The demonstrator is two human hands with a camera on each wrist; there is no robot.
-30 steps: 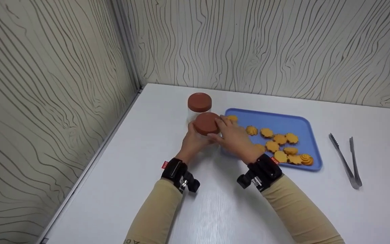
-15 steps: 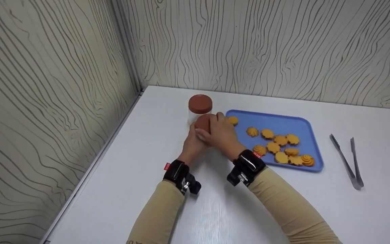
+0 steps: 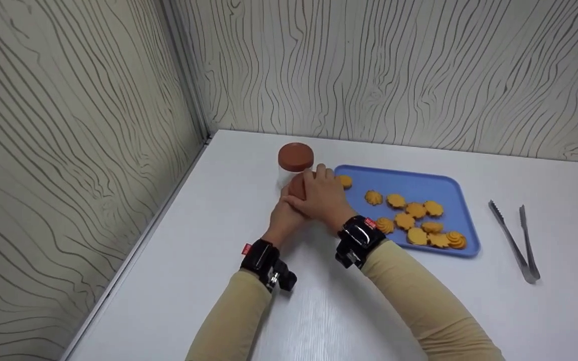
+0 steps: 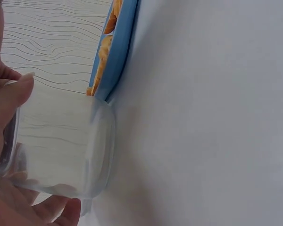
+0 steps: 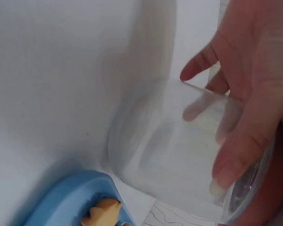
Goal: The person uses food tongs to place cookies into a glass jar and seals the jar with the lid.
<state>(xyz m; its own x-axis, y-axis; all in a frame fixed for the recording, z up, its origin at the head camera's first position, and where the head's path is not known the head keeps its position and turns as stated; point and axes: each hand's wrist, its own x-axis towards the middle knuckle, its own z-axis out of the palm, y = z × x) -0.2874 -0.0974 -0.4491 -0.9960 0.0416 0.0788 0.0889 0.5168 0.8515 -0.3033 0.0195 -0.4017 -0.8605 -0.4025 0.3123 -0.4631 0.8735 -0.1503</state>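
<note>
My left hand (image 3: pixel 285 219) grips a clear plastic jar (image 4: pixel 56 136), its thumb and fingers wrapped round the wall. No contents show through that wall. The jar's brown lid (image 3: pixel 297 186) faces up, partly covered by my right hand (image 3: pixel 326 199), whose fingers curl over its top and far side and whose thumb lies along the near edge. In the right wrist view the jar (image 5: pixel 174 146) is tilted in the frame, its base close to the white table. A second jar with a brown lid (image 3: pixel 295 157) stands upright just behind.
To the right lies a blue tray (image 3: pixel 447 193) with several yellow cookies (image 3: pixel 404 221) on it. Metal tongs (image 3: pixel 527 250) rest spread on the white table (image 3: pixel 178 250), farther right. Patterned wall panels (image 3: pixel 369 65) stand behind the table and on the left.
My right hand has moved left and farther over the lid, turning at the wrist and covering more of its top. The left hand keeps its hold on the jar, nearly in place.
</note>
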